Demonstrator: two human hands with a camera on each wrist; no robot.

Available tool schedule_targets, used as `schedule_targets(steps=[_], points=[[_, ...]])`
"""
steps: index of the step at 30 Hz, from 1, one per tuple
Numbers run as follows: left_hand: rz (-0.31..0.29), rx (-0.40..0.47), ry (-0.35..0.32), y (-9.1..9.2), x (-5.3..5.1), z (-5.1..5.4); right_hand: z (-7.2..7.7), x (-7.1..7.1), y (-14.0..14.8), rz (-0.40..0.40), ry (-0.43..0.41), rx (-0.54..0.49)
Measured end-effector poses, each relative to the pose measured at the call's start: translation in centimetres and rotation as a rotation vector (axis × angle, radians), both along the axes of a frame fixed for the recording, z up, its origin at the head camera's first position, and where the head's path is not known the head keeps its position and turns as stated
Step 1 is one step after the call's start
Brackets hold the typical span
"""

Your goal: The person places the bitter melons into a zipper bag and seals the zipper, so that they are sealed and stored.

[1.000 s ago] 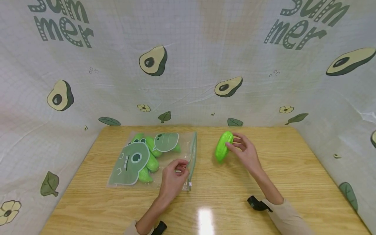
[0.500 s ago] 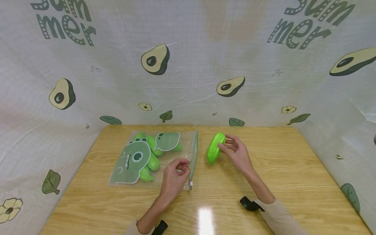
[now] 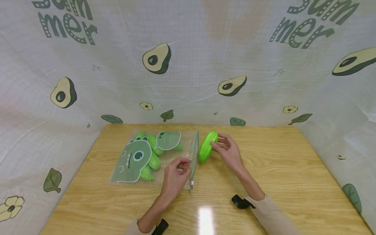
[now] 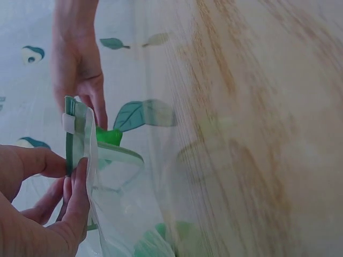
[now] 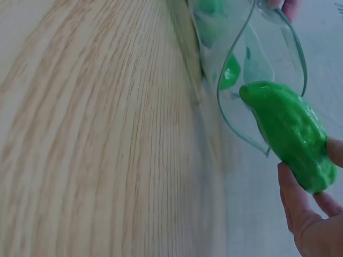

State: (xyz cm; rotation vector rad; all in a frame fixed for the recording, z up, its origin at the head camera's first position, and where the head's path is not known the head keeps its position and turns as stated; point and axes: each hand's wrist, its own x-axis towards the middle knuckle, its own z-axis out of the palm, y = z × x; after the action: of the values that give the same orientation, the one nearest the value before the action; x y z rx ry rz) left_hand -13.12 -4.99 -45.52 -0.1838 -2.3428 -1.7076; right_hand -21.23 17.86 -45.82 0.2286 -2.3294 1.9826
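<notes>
In the head view a clear zip bag (image 3: 129, 163) with a printed green monster lies on the table, several green vegetables (image 3: 154, 161) inside. My left hand (image 3: 176, 174) pinches its green zip edge between thumb and fingers. The left wrist view shows the white slider (image 4: 68, 123) near that grip. My right hand (image 3: 227, 151) holds a glossy, bumpy green bitter melon (image 3: 208, 147) between thumb and fingers, just right of the bag's mouth. The right wrist view shows the mouth (image 5: 234, 126) spread apart, with the bitter melon's (image 5: 289, 128) narrow tip at its opening.
The wooden table (image 3: 264, 163) extends to both sides and in front of the bag. A cloth (image 3: 191, 65) printed with avocados and leaves hangs behind it and along the sides. Black wrist cameras (image 3: 242, 201) sit at both cuffs.
My right hand has moved left with the bitter melon, from well right of the bag to beside its mouth. The left hand keeps its pinch on the bag's edge.
</notes>
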Motion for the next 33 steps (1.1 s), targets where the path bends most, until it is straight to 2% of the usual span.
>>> schedule_targets(steps=[17,24,33], points=[[0.007,-0.009,-0.027,0.0,0.1,0.4,-0.3,-0.5,-3.0,0.007,-0.043,-0.072],[0.0,-0.001,-0.019,0.1,0.0,0.5,-1.1,-0.7,-3.4,0.001,-0.093,-0.106],[0.008,-0.012,-0.026,0.1,0.0,0.4,-1.3,-0.6,-4.1,0.023,-0.15,-0.103]])
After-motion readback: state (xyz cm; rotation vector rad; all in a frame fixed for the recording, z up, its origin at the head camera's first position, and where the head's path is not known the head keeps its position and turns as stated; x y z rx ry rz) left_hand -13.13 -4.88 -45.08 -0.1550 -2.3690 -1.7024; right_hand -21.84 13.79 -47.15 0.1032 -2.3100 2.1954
